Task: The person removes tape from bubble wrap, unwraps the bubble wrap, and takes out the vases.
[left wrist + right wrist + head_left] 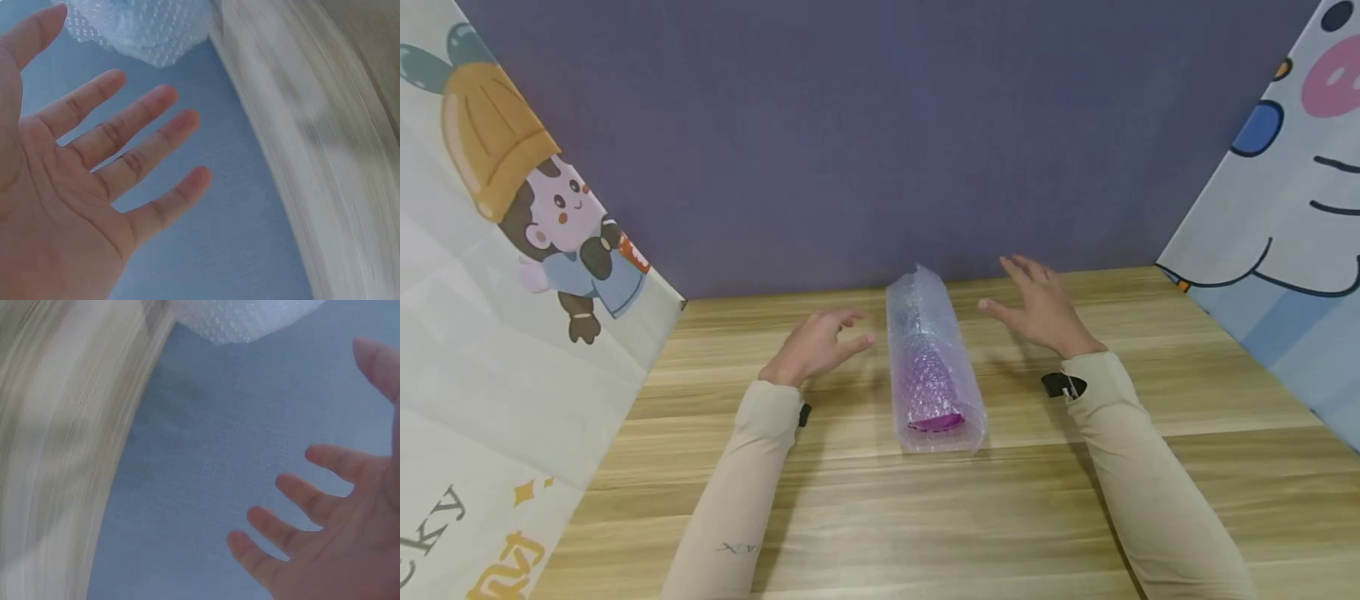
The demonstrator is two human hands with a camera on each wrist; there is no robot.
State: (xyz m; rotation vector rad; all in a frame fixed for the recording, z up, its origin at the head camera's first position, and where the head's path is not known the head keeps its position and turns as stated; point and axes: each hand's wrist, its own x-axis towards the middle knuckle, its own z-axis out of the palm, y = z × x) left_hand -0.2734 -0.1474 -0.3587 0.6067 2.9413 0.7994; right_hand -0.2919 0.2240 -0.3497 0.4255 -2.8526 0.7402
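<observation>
A long roll of bubble wrap (928,358) lies on the wooden table in the head view, one end toward the back wall. Through the clear wrap shows a purple thing that widens toward the near end, with something pale bluish behind it; the wrap blurs its kind. My left hand (820,343) hovers just left of the roll, fingers spread and holding nothing. On the other side my right hand (1037,304) is held apart from it, fingers loosely extended. Both wrist views show bare palms, with the bubble wrap (140,28) at the top edge.
The wood-grain table (865,525) ends at a dark blue-grey back wall (880,142). Panels printed with cartoons stand on both sides, a left panel (467,358) and a right panel (1277,242). A black strap piece (1063,385) sits at my right wrist.
</observation>
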